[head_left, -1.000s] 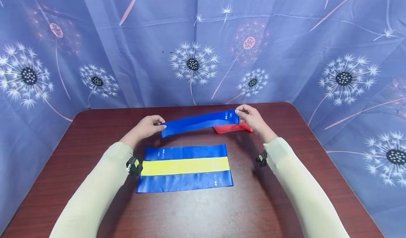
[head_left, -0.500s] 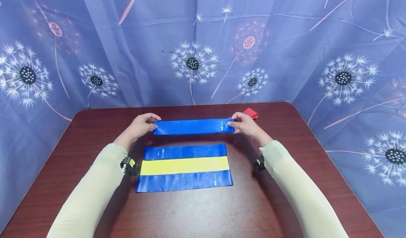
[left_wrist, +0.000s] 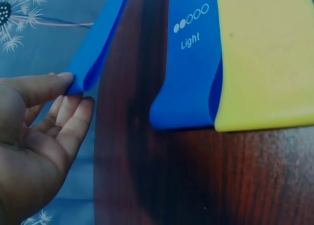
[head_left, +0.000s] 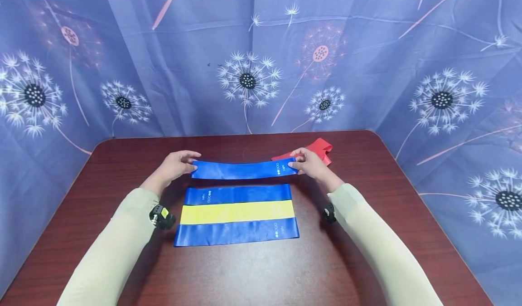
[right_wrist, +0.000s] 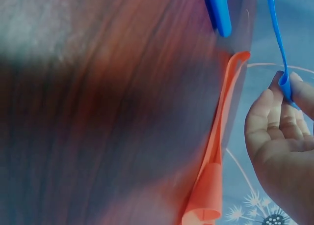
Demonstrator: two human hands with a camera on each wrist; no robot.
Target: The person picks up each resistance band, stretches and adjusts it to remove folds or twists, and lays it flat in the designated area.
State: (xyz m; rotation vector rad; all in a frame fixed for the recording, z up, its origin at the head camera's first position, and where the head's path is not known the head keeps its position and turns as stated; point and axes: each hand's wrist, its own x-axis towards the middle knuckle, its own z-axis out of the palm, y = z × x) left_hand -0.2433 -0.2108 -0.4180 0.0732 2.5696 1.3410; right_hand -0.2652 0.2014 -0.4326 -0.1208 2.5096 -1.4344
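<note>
A blue resistance band is stretched flat between both hands, above the table and just behind the laid-out bands. My left hand pinches its left end between thumb and fingers; the left wrist view shows the looped end of this blue band at the thumb tip. My right hand pinches the other end beside the printed circles. In front lie a blue band marked "Light", a yellow band and another blue band, side by side with their long edges meeting.
Behind the right hand lies a crumpled red band, partly hidden; the right wrist view shows it as a folded orange-red loop. A dandelion-print curtain hangs around the back and sides of the dark wooden table.
Both hands have brought the held blue band leftward and nearer the laid-out bands, and its slant has levelled out. More of the red band shows than half a second ago.
</note>
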